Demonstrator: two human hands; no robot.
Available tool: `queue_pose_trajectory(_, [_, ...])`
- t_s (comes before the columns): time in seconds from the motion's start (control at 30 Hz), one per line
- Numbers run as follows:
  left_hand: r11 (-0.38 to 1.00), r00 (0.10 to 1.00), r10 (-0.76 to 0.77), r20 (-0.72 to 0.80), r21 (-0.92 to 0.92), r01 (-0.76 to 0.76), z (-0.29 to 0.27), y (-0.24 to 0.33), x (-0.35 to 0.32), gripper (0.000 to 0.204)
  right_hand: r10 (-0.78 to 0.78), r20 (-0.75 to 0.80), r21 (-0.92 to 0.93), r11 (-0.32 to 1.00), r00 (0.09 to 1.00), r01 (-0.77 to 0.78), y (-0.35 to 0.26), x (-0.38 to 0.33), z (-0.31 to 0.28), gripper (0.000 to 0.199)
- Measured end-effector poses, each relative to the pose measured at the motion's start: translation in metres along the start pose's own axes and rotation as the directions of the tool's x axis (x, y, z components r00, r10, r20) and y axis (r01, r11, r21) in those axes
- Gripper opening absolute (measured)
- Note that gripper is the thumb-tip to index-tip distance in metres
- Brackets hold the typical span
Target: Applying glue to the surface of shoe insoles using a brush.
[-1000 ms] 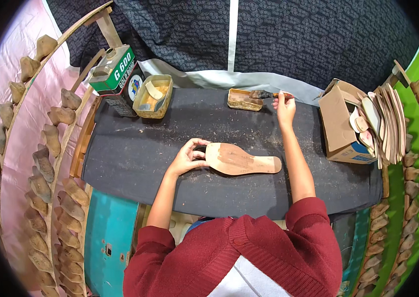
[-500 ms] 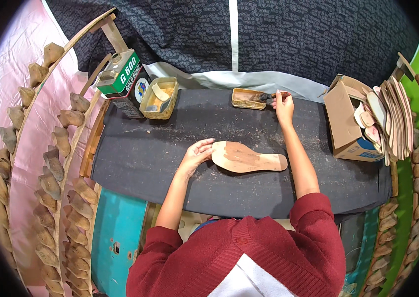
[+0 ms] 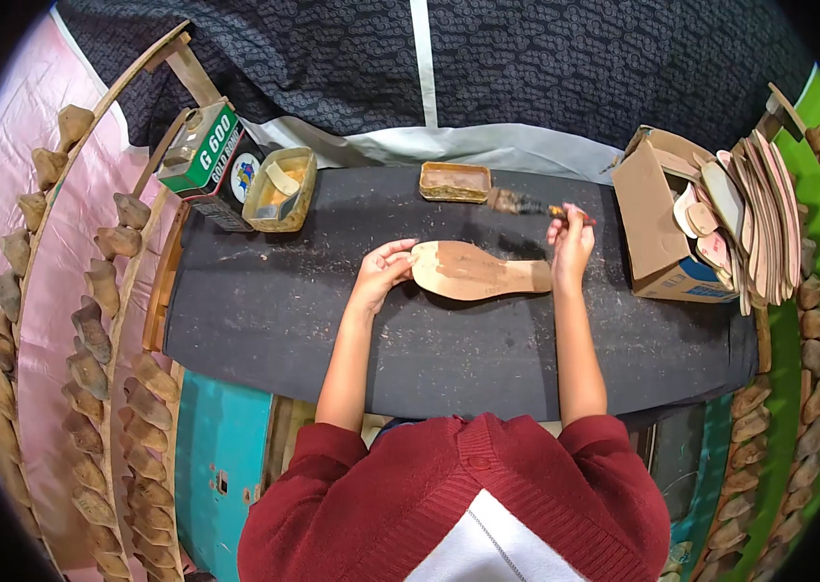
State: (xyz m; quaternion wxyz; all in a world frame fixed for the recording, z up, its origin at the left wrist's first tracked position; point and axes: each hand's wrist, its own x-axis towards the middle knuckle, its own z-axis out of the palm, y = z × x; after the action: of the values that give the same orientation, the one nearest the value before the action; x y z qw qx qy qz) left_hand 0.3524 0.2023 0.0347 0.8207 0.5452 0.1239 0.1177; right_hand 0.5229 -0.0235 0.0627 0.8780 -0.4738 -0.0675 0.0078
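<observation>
A dark cloth-covered table (image 3: pixel 410 373) spreads beneath the sole piece (image 3: pixel 487 273), which lies over its middle. Right of the sole piece stands a cardboard box (image 3: pixel 646 228), with a stack of sole shapes (image 3: pixel 771 228) leaning at its far side. Left of and beyond the sole piece are a green-and-black can (image 3: pixel 198 170) and a yellowish tub (image 3: pixel 279 217). The left hand (image 3: pixel 383 277), half curled, has the sole piece's wide end at thumb and fingertips. The right hand (image 3: pixel 573 244), folded around the handle of a brush (image 3: pixel 522 204), is just past its narrow end. A shallow tray (image 3: pixel 455 195) sits beyond the sole piece, the bristles between the two.

The edge hold could let the sole piece swivel if the right wrist knocks its narrow end. Any wet bristles might drip, and loose crumbs (image 3: pixel 468 345) nearby could stick to a tacky face.
</observation>
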Motion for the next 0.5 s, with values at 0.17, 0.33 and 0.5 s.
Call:
queue_pose_trajectory(0.17, [0.996,0.994,-0.072,0.087,0.059,0.067,0.011,-0.007,0.015,0.025,0.026,-0.066,-0.06,0.998,0.997,-0.03,-0.012,-0.036,-0.017,0.016])
queue_pose_trajectory(0.33, [0.989,0.982,-0.109,0.152,0.117,0.092,0.009,-0.006,0.021,0.025,-0.005,0.074,-0.158,0.987,0.997,0.016,-0.024,-0.063,-0.019,0.016])
queue_pose_trajectory(0.5, [0.986,0.983,-0.104,0.152,0.145,0.082,0.013,-0.007,0.017,0.025,-0.01,0.058,-0.224,0.974,0.998,0.023,-0.011,-0.091,-0.015,0.015])
